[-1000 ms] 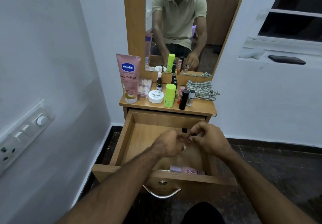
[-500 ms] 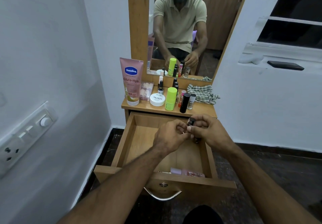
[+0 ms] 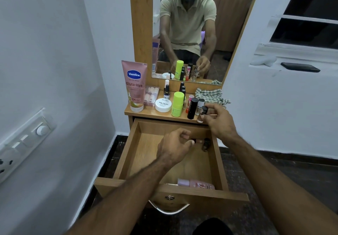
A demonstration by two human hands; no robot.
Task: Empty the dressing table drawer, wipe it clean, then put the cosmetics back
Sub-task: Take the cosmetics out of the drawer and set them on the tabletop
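Head view: right hand point(image 3: 218, 123) is reaching over the wooden tabletop point(image 3: 164, 115) front edge, pinching a small clear black-capped nail polish bottle point(image 3: 202, 115) beside the other cosmetics. Left hand point(image 3: 174, 148) is hanging low inside the open wooden drawer point(image 3: 146, 143), fingers curled on a small dark bottle point(image 3: 196, 141). A pink bottle point(image 3: 197, 183) is lying against the drawer front; the drawer's left half is bare.

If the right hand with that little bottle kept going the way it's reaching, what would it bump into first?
Probably the silver-capped bottle and black tube on the tabletop, right beyond the small bottle that the right hand pinches. Depth is hard to judge.
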